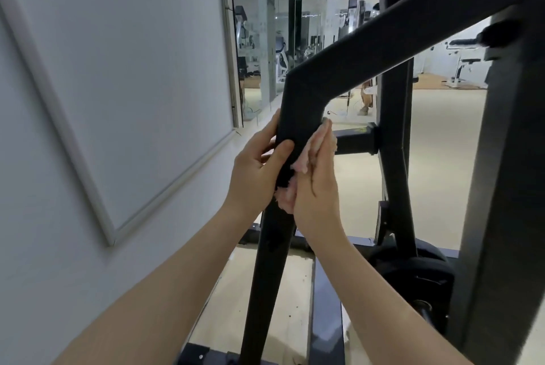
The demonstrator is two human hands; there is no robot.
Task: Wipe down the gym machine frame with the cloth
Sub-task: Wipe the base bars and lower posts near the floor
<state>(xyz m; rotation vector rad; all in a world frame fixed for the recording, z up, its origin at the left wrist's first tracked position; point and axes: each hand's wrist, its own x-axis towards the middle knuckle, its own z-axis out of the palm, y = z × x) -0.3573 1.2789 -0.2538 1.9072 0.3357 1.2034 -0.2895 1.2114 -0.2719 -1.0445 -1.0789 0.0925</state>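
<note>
A black gym machine frame (300,105) rises from the floor in the middle of the view and bends up to the right. My left hand (253,170) wraps around the sloping post from the left, just below the bend. My right hand (317,187) lies flat against the post's right side and presses a pale pink cloth (287,198) onto it. The cloth shows between my palm and the metal, with frayed bits sticking out below and near my fingertips.
A white wall with a framed panel (118,84) runs close on the left. A thick black upright (507,187) stands near on the right, and a weight plate (418,276) sits low by the base. Mirrors and other machines (463,66) fill the far room over a beige floor.
</note>
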